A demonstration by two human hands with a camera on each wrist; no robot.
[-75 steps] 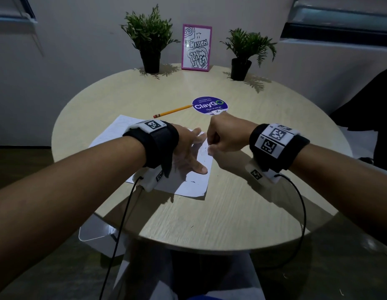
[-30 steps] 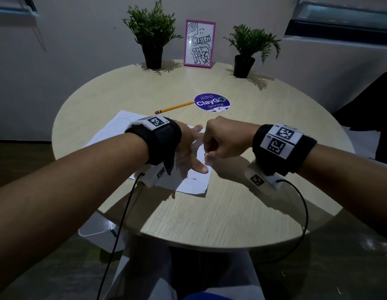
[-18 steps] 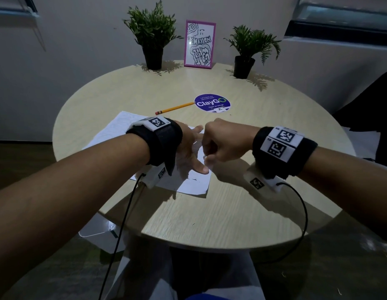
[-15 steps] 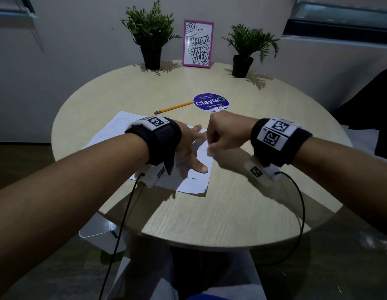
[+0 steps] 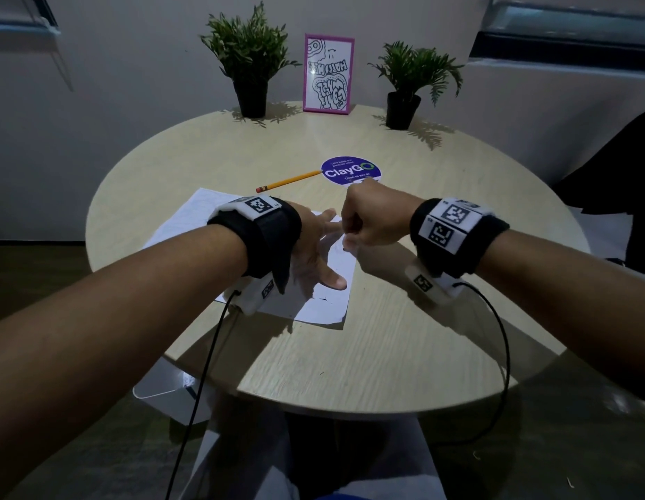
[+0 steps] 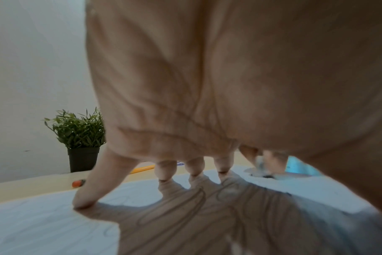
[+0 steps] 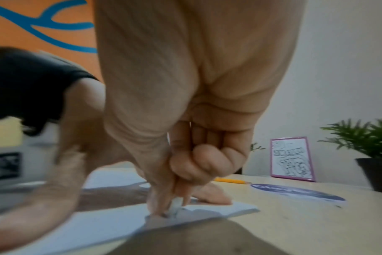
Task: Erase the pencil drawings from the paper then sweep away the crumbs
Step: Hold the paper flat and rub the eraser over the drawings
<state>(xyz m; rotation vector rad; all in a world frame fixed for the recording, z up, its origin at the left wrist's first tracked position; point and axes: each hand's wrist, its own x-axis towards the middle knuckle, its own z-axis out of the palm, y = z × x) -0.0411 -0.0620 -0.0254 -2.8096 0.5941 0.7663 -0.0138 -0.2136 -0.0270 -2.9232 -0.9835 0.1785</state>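
Left hand (image 5: 310,247) pressing flat with spread fingers on the paper (image 5: 191,218), right hand (image 5: 371,220) pinching a small eraser (image 7: 176,206) against it, pencil (image 5: 288,181), round sticker (image 5: 350,170), two plants (image 5: 250,59) and a picture frame (image 5: 328,74) sitting behind.

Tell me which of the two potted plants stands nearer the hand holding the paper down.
The taller, bushier potted plant, left of the pink-framed picture. It stands on the left hand's side; the smaller plant stands right of the frame.
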